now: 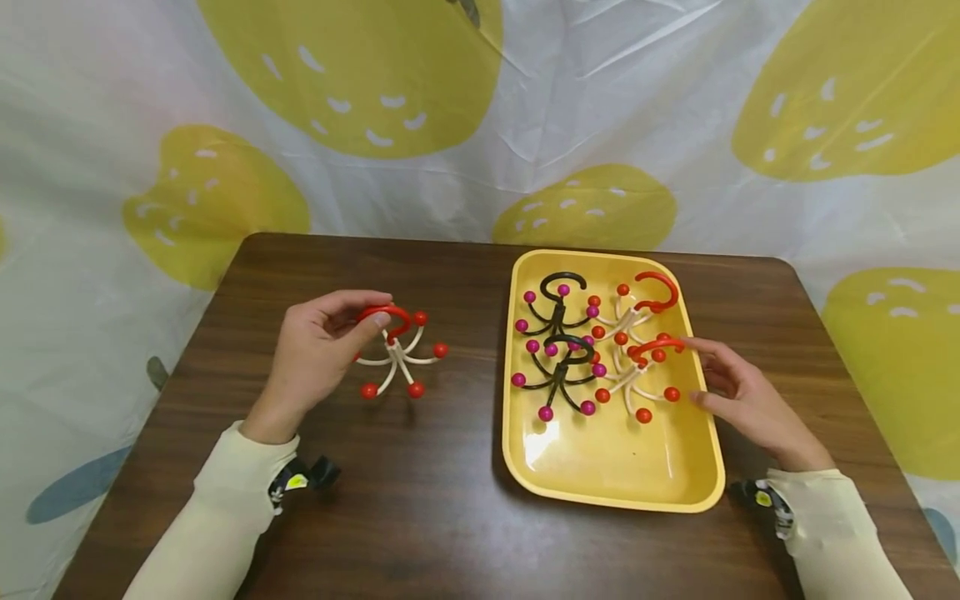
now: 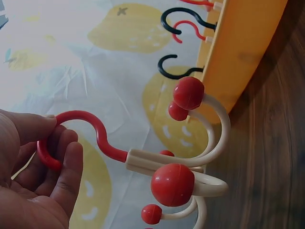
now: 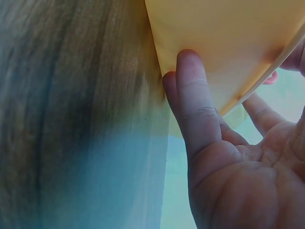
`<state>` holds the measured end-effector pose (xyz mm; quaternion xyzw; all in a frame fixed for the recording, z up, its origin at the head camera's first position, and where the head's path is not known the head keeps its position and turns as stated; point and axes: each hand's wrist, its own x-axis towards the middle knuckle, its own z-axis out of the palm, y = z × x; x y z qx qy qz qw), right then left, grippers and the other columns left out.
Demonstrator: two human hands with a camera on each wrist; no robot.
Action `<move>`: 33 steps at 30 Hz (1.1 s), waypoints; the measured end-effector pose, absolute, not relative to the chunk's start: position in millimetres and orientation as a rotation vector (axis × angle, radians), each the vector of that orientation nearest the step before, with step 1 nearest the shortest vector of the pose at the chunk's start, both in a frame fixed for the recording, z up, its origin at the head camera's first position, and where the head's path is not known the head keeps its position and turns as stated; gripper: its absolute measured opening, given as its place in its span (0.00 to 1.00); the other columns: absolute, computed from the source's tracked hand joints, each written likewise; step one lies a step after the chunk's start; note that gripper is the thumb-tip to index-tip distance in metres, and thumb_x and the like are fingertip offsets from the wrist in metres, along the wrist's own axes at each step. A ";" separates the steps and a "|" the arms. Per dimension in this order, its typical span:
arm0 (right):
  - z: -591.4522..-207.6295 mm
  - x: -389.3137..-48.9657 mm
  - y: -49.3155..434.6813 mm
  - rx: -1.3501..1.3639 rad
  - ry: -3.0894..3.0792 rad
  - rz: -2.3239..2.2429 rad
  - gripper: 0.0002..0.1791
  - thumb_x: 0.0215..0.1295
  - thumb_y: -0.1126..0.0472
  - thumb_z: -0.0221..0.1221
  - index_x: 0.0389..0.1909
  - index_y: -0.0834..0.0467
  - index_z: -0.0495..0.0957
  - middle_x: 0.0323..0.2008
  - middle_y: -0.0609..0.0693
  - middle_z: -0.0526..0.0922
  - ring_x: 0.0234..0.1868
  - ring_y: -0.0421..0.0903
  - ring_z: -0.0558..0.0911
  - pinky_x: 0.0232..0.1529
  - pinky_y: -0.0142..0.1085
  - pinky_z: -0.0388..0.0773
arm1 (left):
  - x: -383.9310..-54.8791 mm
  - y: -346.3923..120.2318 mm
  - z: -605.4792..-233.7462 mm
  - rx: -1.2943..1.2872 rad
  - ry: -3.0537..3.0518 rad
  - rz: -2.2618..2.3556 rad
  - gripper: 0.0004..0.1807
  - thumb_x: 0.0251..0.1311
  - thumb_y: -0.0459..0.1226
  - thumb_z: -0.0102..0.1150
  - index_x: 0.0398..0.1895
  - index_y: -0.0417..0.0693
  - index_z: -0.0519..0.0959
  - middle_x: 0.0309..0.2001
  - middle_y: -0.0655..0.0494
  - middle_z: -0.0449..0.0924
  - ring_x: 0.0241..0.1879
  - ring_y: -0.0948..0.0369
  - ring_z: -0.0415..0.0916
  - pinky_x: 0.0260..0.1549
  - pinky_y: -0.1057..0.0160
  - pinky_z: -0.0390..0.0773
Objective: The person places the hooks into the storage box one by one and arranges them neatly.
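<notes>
My left hand [image 1: 315, 354] pinches the red hook of a claw-shaped hanger [image 1: 396, 357] between thumb and fingers, above the table left of the tray. Cream curved arms with red ball tips spread out below that hook; in the left wrist view the same hanger [image 2: 147, 160] fills the middle. On the tray's right side is my right hand [image 1: 750, 408]. In the right wrist view, its fairly straight fingers [image 3: 193, 90] touch the outer wall of the yellow tray [image 3: 224, 38], with the thumb by the rim. Nothing is gripped there.
The yellow tray [image 1: 615, 492] holds two black hangers with magenta balls, such as the front one [image 1: 561, 375], and two cream ones with red hooks [image 1: 660, 287]. It stands on a dark wooden table [image 1: 420, 500]. Behind hangs a fruit-patterned cloth [image 1: 570, 100].
</notes>
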<state>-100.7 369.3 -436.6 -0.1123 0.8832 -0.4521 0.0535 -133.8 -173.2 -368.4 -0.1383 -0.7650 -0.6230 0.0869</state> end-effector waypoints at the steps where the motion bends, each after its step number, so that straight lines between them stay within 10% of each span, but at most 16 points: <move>1: -436.6 -101.2 368.6 -0.342 2.682 -1.373 0.40 0.66 0.74 0.64 0.78 0.56 0.65 0.63 0.64 0.76 0.53 0.25 0.81 0.46 0.24 0.84 | -133.1 -172.2 -366.9 -0.420 -2.282 -1.854 0.12 0.66 0.30 0.71 0.51 0.37 0.88 0.41 0.69 0.90 0.40 0.69 0.88 0.42 0.72 0.86; 11: -435.8 -100.5 367.1 -0.340 2.660 -1.372 0.40 0.67 0.74 0.63 0.79 0.55 0.64 0.64 0.65 0.74 0.53 0.25 0.81 0.46 0.26 0.85 | -125.4 -155.5 -354.7 -0.560 -2.320 -1.857 0.11 0.66 0.30 0.71 0.50 0.39 0.89 0.44 0.46 0.91 0.36 0.64 0.89 0.39 0.68 0.87; 33: -435.7 -100.7 367.2 -0.340 2.663 -1.383 0.40 0.68 0.74 0.63 0.79 0.54 0.64 0.60 0.54 0.77 0.54 0.25 0.82 0.45 0.27 0.85 | -112.4 -109.0 -336.0 -0.830 -2.420 -1.938 0.13 0.63 0.31 0.74 0.50 0.42 0.89 0.46 0.50 0.92 0.36 0.49 0.89 0.36 0.62 0.88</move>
